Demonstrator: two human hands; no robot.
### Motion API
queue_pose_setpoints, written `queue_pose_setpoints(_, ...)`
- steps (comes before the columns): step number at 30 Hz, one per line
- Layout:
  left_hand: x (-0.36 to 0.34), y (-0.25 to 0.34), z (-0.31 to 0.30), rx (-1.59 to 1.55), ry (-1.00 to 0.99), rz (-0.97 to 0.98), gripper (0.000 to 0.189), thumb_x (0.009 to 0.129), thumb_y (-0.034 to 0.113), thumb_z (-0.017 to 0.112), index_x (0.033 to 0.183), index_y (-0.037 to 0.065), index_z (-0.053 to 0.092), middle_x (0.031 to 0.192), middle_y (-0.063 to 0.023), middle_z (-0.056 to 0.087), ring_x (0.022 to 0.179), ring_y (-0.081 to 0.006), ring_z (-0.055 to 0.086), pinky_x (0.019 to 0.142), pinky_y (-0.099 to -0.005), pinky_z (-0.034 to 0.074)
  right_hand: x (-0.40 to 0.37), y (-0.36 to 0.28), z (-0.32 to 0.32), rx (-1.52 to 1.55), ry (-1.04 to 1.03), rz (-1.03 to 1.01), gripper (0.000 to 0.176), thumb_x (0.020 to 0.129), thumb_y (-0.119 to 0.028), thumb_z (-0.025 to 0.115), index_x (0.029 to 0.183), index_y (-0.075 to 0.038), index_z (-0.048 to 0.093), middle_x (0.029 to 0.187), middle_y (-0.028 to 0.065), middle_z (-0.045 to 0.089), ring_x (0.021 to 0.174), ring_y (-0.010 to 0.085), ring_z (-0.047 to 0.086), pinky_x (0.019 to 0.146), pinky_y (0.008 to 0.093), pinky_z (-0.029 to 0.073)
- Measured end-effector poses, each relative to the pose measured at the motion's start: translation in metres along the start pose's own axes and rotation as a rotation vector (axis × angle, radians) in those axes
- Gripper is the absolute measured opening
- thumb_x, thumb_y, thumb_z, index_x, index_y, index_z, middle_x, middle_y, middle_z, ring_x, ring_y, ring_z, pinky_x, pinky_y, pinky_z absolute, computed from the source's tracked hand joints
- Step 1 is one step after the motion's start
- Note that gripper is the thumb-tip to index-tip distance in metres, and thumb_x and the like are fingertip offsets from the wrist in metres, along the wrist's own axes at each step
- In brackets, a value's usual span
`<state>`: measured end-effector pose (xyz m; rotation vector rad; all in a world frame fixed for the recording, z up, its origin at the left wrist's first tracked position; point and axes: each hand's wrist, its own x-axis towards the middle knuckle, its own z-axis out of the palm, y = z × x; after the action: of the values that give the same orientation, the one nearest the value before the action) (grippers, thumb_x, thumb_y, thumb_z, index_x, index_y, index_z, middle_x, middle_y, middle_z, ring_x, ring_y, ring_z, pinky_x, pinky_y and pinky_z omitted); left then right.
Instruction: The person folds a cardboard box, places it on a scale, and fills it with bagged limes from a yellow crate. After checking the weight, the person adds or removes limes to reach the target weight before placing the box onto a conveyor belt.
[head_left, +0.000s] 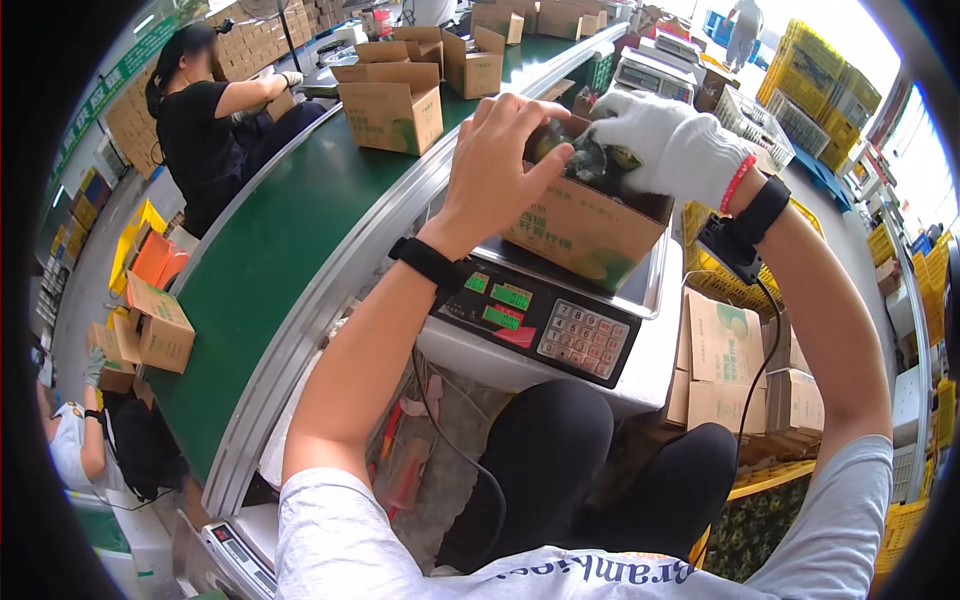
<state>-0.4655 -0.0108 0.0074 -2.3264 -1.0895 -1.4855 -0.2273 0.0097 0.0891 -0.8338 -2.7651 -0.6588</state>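
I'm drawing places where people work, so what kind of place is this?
Probably a packing workshop or warehouse: there's a long green belt with open boxes on it, a scale for weighing, and stacked yellow crates.

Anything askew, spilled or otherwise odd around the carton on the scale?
I see no spill or damage. One oddity: the hands at the carton don't match. The right hand wears a white glove; the left hand is bare.

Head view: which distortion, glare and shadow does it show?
Head view: lens distortion bows the conveyor belt, black fills the corners; head view again: glare whitens the background beyond the stacked yellow crates, and the carton on the weighing scale is shadowed inside.
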Motion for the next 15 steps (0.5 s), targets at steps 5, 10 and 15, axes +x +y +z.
queue_pose_setpoints(5,0.005,-0.010,-0.001,0.012,0.019,-0.055,0.028,0.092,0.035,0.070,0.114,0.017,0.070,0.106,-0.0059,0.061,0.109,-0.0272,0.056,0.092,-0.0430,0.044,-0.005,-0.005,-0.008,0.265,0.119,0.157,0.055,0.074,-0.025,0.079,0.127,-0.020,0.065,0.123,0.0101,0.066,0.109,0.0317,0.066,0.091,0.0381,0.056)
queue_pose_setpoints(10,0.005,-0.015,-0.007,-0.114,0.101,-0.108,0.029,0.093,0.038,0.071,0.108,0.013,0.073,0.107,-0.0096,0.064,0.108,-0.0285,0.057,0.095,-0.0414,0.046,-0.008,-0.004,-0.022,0.326,-0.037,0.325,0.050,0.091,-0.033,0.074,0.137,-0.022,0.060,0.127,0.0086,0.067,0.116,0.0244,0.065,0.099,0.0395,0.055)
queue_pose_setpoints(15,-0.001,-0.020,-0.019,-0.180,0.103,-0.135,0.030,0.094,0.040,0.070,0.107,0.014,0.073,0.102,-0.0083,0.062,0.105,-0.0273,0.057,0.093,-0.0393,0.045,-0.040,-0.010,-0.029,0.295,0.070,0.451,0.042,0.094,-0.030,0.073,0.134,-0.020,0.064,0.127,0.0081,0.067,0.113,0.0191,0.066,0.090,0.0320,0.060)
